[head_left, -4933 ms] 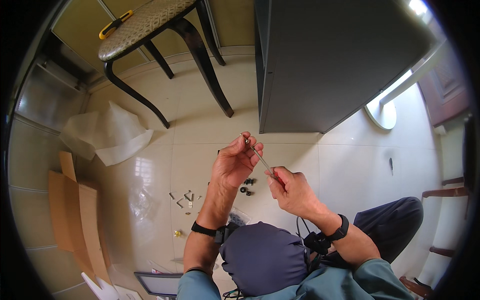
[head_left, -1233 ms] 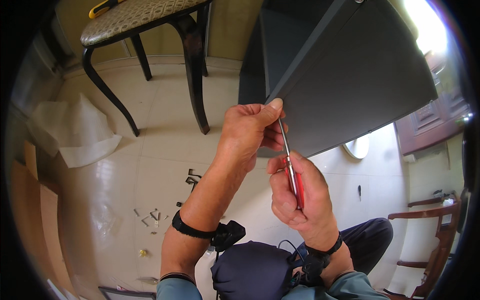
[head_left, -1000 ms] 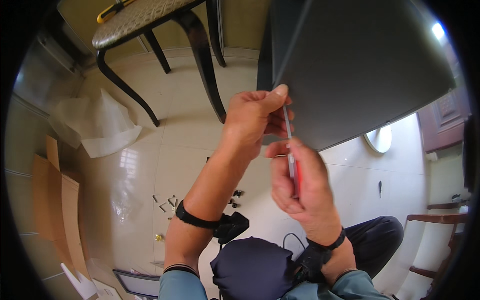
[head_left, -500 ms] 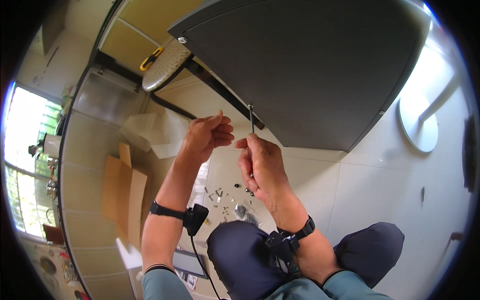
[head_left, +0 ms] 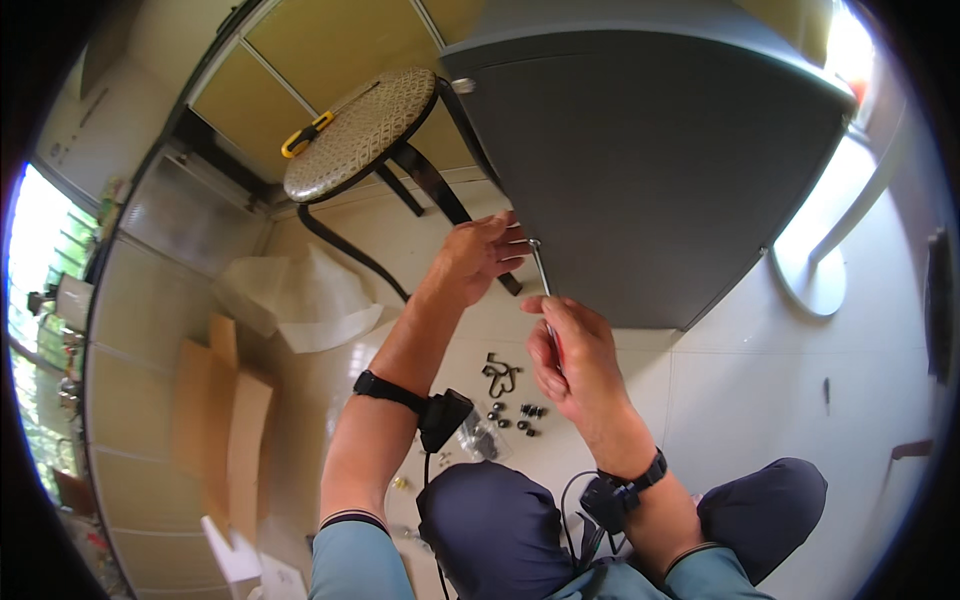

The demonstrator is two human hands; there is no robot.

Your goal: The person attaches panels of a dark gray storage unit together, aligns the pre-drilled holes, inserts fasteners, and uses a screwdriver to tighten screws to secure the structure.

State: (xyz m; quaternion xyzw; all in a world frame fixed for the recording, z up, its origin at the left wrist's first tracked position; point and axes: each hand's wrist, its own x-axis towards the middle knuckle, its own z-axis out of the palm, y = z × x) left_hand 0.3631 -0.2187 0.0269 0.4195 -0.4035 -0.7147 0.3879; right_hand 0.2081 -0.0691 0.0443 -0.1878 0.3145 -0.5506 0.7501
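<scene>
My right hand (head_left: 580, 360) is closed round a screwdriver (head_left: 542, 268) whose thin metal shaft points up and away. Its handle is mostly hidden in my fist. The tip meets a small screw (head_left: 534, 243) at the left edge of a dark grey cabinet panel (head_left: 670, 170). Beside that screw is my left hand (head_left: 485, 258), its fingers loosely stretched toward the panel edge and holding nothing I can see. Whether those fingertips touch the panel cannot be made out. Another silvery fitting (head_left: 463, 86) sits at the panel's upper left corner.
A round woven-top stool (head_left: 370, 130) with black legs stands left of the cabinet, carrying a yellow-and-black handled tool (head_left: 308, 134). Black hardware (head_left: 502, 375) and a clear plastic bag (head_left: 482, 438) lie on the floor. An opened cardboard box (head_left: 220, 430) is at left, a white round base (head_left: 812, 280) at right.
My left hand has moved right, close to the screw. The right hand keeps the screwdriver at the screw. The view has shifted, showing more of the stool and the black hardware.
</scene>
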